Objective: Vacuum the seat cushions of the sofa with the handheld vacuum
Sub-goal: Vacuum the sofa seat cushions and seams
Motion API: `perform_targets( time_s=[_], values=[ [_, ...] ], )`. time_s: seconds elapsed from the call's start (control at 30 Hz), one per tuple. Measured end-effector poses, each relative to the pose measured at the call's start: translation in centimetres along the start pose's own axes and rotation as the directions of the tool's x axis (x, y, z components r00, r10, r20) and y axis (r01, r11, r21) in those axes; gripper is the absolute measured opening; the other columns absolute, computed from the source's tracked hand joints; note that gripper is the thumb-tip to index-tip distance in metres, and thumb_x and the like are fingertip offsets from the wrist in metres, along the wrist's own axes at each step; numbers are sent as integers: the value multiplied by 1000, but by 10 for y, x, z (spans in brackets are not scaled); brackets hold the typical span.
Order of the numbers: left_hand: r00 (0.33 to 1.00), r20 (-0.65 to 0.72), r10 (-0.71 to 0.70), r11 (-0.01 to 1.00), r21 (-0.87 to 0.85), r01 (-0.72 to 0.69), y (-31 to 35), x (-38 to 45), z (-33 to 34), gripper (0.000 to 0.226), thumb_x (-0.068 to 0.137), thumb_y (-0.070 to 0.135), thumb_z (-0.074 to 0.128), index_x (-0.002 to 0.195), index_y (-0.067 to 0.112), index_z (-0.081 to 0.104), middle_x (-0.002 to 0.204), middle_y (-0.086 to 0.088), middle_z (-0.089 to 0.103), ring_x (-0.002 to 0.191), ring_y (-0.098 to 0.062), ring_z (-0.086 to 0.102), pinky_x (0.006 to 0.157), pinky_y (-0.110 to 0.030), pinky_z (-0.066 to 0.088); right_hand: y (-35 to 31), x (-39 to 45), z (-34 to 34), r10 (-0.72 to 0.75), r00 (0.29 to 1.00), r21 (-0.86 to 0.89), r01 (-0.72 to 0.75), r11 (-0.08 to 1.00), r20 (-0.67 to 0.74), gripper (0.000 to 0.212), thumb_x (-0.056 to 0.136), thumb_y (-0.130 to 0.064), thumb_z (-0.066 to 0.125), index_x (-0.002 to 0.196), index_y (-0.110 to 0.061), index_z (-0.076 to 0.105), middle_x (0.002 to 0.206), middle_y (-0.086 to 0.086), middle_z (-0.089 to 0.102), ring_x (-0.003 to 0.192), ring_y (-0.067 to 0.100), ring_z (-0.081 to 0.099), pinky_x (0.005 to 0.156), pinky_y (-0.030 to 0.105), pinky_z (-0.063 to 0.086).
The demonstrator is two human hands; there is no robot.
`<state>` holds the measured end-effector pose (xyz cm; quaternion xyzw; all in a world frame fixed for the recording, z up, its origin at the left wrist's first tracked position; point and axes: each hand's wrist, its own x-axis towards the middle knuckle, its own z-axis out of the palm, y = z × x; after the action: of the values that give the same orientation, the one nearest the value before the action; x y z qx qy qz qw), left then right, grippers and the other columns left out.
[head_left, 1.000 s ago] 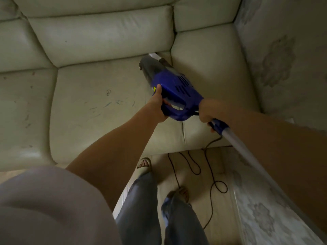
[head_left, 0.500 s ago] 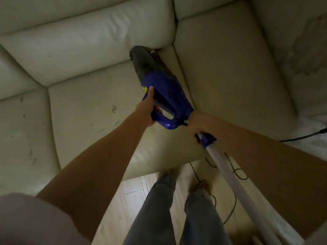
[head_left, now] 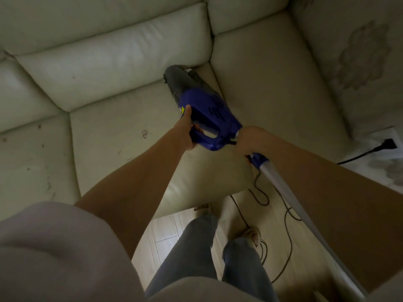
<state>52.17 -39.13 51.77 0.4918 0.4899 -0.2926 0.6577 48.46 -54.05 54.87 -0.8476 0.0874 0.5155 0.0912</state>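
Observation:
A blue handheld vacuum [head_left: 209, 112] with a dark dust cup lies angled over the cream sofa's seat cushion [head_left: 122, 136]. Its nose points into the crease where the seat meets the back cushion [head_left: 117, 64], beside the seam to the corner seat [head_left: 272, 88]. My left hand [head_left: 185, 131] grips the front of the loop handle, thumb along the blue body. My right hand [head_left: 250, 140] grips the rear end where a grey tube [head_left: 290, 199] runs back toward me. The nozzle tip is hidden behind the dust cup.
Small dark marks dot the seat cushions at left. A patterned cloth [head_left: 359, 55] covers the sofa at the right, with a black plug [head_left: 388, 144] on it. A black cord [head_left: 261, 199] loops on the pale floor by my legs [head_left: 196, 253].
The vacuum has stayed pointed into the back crease of the seat. The camera has shifted, so the sofa corner and the plug at right show more.

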Motion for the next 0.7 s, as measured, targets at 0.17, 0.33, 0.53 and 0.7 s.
perform_targets(
  time_s=[0.17,0.33,0.53,0.7],
  values=[
    [996,-43,74,996,-39,-76,-53,-25,16,49,86,56,59,66,12,49,31,2,39,41,-12,38,47,-23,36,39,-38,23,27,999,-11,-26,1000,18,31,92,-5,53,61,-9,49,62,9,48,53,15,44,50,23,39],
    [991,-34,131,965,-223,-135,-106,-54,40,41,86,47,65,68,13,51,49,1,42,44,-11,39,51,-24,38,86,-75,41,24,998,-50,-27,998,-54,32,94,-6,48,63,-11,45,64,8,44,55,14,41,50,22,35],
    [992,4,122,971,-206,-119,-144,-88,63,38,87,46,63,71,14,50,49,2,41,43,-9,37,46,-20,35,133,-99,66,-5,998,-4,5,1000,-56,33,94,-3,44,62,-11,44,62,8,45,52,13,41,46,22,35],
    [990,13,144,978,-158,-140,-164,-107,91,59,91,53,53,127,7,53,114,-11,61,105,-29,60,85,-35,48,163,-111,61,-78,966,78,100,992,-247,36,89,-7,52,58,-16,36,61,1,41,51,11,39,50,24,38]
  ],
)
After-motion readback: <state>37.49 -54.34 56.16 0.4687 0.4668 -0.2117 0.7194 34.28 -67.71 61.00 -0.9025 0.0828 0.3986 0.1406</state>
